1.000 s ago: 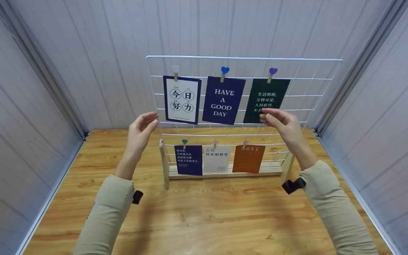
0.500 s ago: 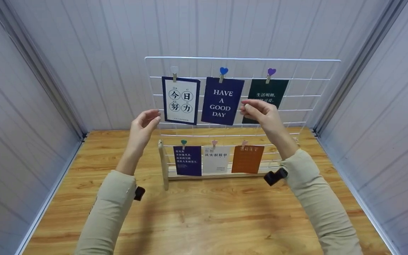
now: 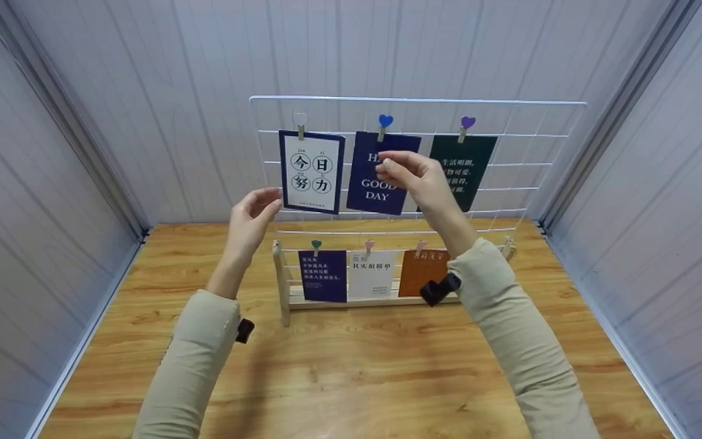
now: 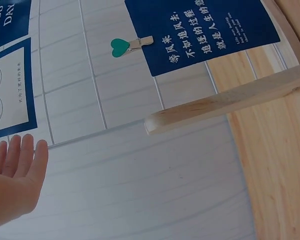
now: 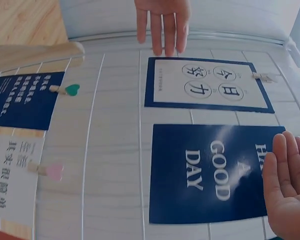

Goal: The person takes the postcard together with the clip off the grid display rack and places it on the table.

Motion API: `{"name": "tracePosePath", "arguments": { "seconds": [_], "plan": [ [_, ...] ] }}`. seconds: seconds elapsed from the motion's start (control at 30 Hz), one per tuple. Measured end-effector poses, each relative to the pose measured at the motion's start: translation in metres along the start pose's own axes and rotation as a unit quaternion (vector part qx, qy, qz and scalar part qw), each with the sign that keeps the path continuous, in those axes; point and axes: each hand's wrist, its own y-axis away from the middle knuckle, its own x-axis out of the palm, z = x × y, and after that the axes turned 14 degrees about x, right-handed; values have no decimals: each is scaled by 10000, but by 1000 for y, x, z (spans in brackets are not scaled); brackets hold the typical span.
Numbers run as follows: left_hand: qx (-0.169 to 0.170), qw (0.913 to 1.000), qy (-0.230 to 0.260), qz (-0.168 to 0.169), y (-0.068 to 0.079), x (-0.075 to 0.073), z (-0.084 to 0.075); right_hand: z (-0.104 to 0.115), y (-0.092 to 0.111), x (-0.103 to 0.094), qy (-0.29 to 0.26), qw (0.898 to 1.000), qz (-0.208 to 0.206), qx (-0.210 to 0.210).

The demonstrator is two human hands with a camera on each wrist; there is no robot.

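Note:
My left hand (image 3: pixel 251 221) hovers by the lower left corner of a white card with a navy border (image 3: pixel 313 177), holding nothing. In the left wrist view its fingers (image 4: pixel 26 156) look straight. My right hand (image 3: pixel 422 183) is in front of the navy "HAVE A GOOD DAY" card (image 3: pixel 377 201), covering part of its lettering. Nothing shows in its grasp, and its fingers (image 5: pixel 285 165) look extended in the right wrist view. Whether it touches the card I cannot tell. A dark green card (image 3: pixel 479 164), partly behind the right hand, hangs at the right of this row.
All cards hang from a white wire grid (image 3: pixel 528 163) by small clips, including a blue heart clip (image 3: pixel 386 121) and a purple heart clip (image 3: pixel 468 122). Below hang navy (image 3: pixel 323 286), white (image 3: pixel 372 283) and orange (image 3: pixel 418 277) cards. A wooden base (image 3: pixel 286 311) supports the grid.
My right hand has moved left and slightly up, from the dark green card across to the navy "HAVE A GOOD DAY" card. My left hand has shifted slightly right. The cards stay in place.

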Motion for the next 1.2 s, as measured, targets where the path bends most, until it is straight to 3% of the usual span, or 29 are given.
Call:
{"name": "tracePosePath", "arguments": {
  "seconds": [0.27, 0.57, 0.77, 1.2],
  "plan": [
    [171, 9998, -70, -37, -1, 2, 0, 12, -16, 26, -79, 9998, -31, 154],
    [292, 9995, -41, -132, -6, 0, 28, 23, -31, 53, 362, 9990, -63, 256],
    [357, 9988, -217, -274, -7, 4, 30, 30, -40, 66, 461, 9984, -126, 285],
    [159, 9981, -389, -450, -9, 7, 33, 33, -53, 87, 466, 9975, -308, 431]
  ]
}}
